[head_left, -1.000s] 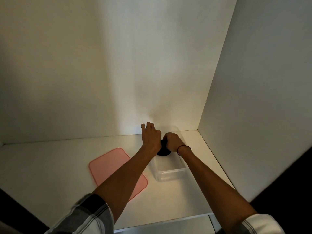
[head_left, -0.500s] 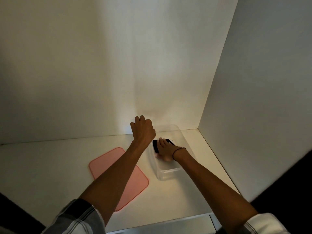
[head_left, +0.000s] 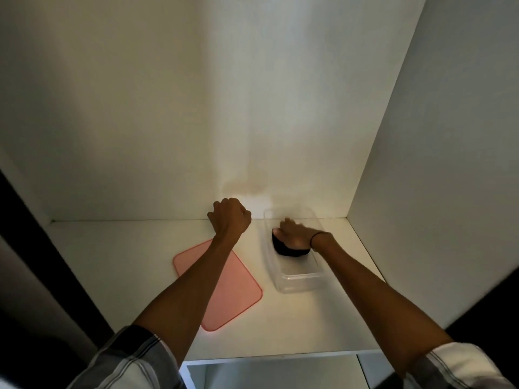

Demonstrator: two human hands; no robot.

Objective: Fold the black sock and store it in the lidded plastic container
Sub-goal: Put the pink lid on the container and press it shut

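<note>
A clear plastic container [head_left: 302,282] stands open on the white shelf at the right. Inside it lies the folded black sock [head_left: 283,249], a dark bundle against the container's middle. My right hand [head_left: 292,233] rests flat on top of the sock, fingers spread toward the back, pressing it down. My left hand [head_left: 229,217] hovers to the left of the container, curled into a loose fist with nothing in it. The pink lid [head_left: 224,284] lies flat on the shelf to the left, partly hidden under my left forearm.
The shelf [head_left: 112,262] sits in a white cupboard, with a back wall [head_left: 196,108] close behind the container and a side wall [head_left: 435,164] to the right. The shelf's front edge [head_left: 280,356] runs below my forearms.
My left hand has lifted off the container and drawn left, closing into a fist. My right hand has pushed the sock down into the container and now lies flat on it.
</note>
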